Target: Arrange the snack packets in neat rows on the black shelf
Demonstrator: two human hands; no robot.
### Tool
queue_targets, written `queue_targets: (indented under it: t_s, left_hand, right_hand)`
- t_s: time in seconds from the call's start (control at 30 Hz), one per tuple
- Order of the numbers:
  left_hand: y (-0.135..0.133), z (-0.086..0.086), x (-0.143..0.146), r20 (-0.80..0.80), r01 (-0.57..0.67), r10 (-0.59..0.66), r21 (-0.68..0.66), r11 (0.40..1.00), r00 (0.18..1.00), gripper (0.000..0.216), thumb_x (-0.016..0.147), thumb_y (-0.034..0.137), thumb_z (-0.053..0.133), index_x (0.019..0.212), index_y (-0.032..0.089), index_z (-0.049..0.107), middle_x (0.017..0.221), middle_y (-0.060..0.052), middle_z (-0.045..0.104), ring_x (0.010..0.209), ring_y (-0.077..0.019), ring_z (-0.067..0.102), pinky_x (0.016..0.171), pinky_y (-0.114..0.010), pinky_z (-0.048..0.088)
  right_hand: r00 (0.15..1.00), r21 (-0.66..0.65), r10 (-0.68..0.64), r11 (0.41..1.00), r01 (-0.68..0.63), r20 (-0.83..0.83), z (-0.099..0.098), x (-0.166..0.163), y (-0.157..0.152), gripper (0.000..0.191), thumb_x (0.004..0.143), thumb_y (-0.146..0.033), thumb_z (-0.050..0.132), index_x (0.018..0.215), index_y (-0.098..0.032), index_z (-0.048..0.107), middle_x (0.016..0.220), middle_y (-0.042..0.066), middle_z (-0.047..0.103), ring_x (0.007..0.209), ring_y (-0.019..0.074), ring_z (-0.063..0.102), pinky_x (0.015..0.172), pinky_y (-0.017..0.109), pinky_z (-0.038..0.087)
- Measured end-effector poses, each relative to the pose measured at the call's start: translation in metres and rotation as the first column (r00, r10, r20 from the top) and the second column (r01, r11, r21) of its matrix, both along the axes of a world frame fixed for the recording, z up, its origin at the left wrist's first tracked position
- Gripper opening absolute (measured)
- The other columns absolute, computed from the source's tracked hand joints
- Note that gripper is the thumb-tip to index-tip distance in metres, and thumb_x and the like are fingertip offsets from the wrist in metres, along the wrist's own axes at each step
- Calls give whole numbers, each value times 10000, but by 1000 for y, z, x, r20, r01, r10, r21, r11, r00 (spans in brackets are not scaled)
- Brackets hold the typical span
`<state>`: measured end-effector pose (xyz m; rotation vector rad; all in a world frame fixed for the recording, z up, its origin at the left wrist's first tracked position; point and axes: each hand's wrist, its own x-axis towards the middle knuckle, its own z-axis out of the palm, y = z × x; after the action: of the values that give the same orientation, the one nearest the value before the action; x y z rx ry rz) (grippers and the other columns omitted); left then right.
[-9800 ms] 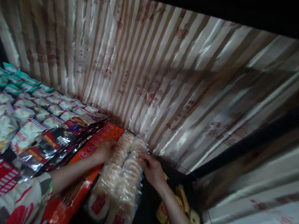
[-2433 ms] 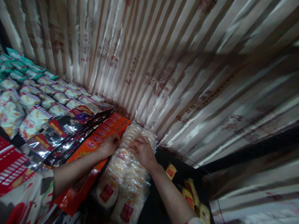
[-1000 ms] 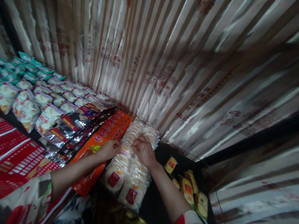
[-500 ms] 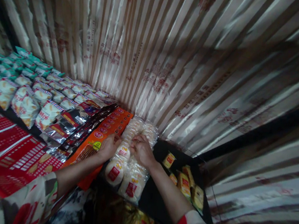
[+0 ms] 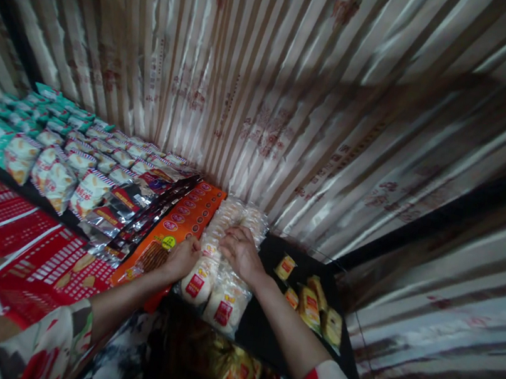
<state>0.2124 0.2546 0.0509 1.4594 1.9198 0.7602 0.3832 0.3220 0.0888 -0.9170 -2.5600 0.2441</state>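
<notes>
Two rows of round white buns or cakes [image 5: 222, 310] in clear wrappers, some with red labels, run from the front edge to the back of a black shelf. My left hand [image 5: 183, 258] is at the outer side of the left row, its fingers curled against a wrapped cake [image 5: 196, 285]. Over the middle of the rows lies my right hand [image 5: 242, 254], fingers bent onto the wrappers; its grip is partly hidden. Left of the cakes, an orange packet [image 5: 185, 217] lies on dark packets and reaches under my left wrist.
Bagged snacks [image 5: 91, 191] in white and green fill the shelf's left part. Several small yellow packs [image 5: 310, 306] lie at the right on the black shelf [image 5: 261, 324]. Red baskets [image 5: 55, 268] stand at lower left, and more yellow packs [image 5: 235, 374] sit below. A striped curtain [image 5: 268, 90] hangs behind.
My left hand has moved slightly down along the row, toward the front. The front cakes sit a little farther back. My right hand stays over the rows. The view has shifted slightly.
</notes>
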Motion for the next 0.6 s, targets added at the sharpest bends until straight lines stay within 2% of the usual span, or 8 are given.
queue_targets:
  t_s: [0.13,0.27,0.37,0.47,0.6]
  left_hand:
    - [3,-15,1,114,-30,19,93,995,993,50,776,142,485,752,186,494,691,29,551,638,-102,526,591,-198,371]
    - [3,-13,1,151,-44,28,109,993,988,29,790,158,478,783,183,491,723,18,566,661,-103,540,618,-201,387]
    - [-3,-5,1,133,-60,50,74,995,990,79,805,188,476,880,178,499,808,-10,608,703,-109,564,642,-209,399]
    - [-12,-1,2,83,-54,50,51,997,995,205,777,237,528,971,184,490,882,-21,623,721,-114,575,632,-209,400]
    - [-22,-3,4,1,-32,32,53,998,999,226,738,230,563,956,183,520,916,-32,613,778,-130,572,650,-212,395]
  right_hand:
    - [997,-48,69,997,-67,39,4,1,-9,99,789,-252,602,739,-204,672,980,65,606,1020,220,456,887,383,391]
    - [999,-78,16,997,-12,52,1,-6,-11,102,748,-150,614,663,-188,657,909,54,615,957,207,475,864,363,398]
    - [999,-72,-8,997,10,35,0,-11,-10,144,738,-104,586,622,-180,624,898,54,610,923,196,480,842,349,412]
    - [999,-19,-18,1000,19,43,-1,-13,-9,130,761,-127,562,658,-180,620,929,65,604,967,217,468,860,386,407]
    - [997,50,-36,998,33,64,-5,-14,-9,103,780,-149,556,724,-177,638,951,90,603,1024,249,449,891,429,395]
